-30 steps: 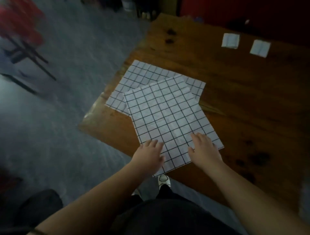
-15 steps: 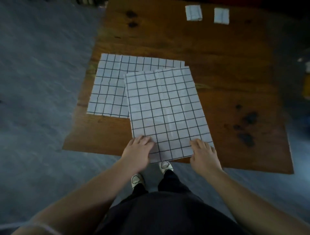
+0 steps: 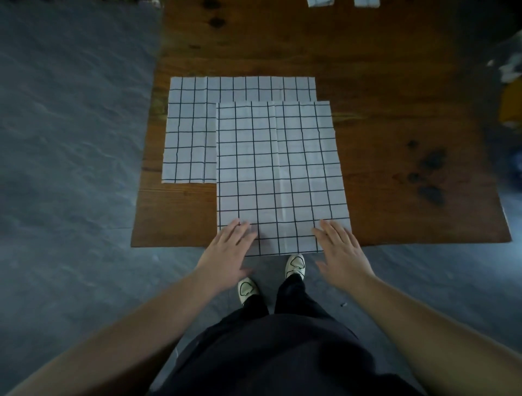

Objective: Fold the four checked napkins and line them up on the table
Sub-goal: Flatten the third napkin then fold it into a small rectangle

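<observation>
Two white napkins with a black check lie flat and unfolded on the wooden table (image 3: 395, 84). The top napkin (image 3: 279, 169) overlaps the lower napkin (image 3: 192, 130), which shows to its left and behind it. The top napkin's near edge hangs slightly over the table's front edge. My left hand (image 3: 228, 254) rests with straight fingers on its near left corner. My right hand (image 3: 339, 251) lies flat on its near right corner. Two small folded napkins (image 3: 320, 2) (image 3: 366, 2) sit side by side at the far edge, cut off by the frame.
Grey floor surrounds the table on the left and front. My legs and white shoes (image 3: 295, 264) stand just below the table's front edge. Dark stains (image 3: 429, 175) mark the wood at right. Blurred objects (image 3: 508, 70) sit at the far right.
The view has swung so the table now sits square in front of me. Both hands have slid apart to the top napkin's near corners, and it now lies straight.
</observation>
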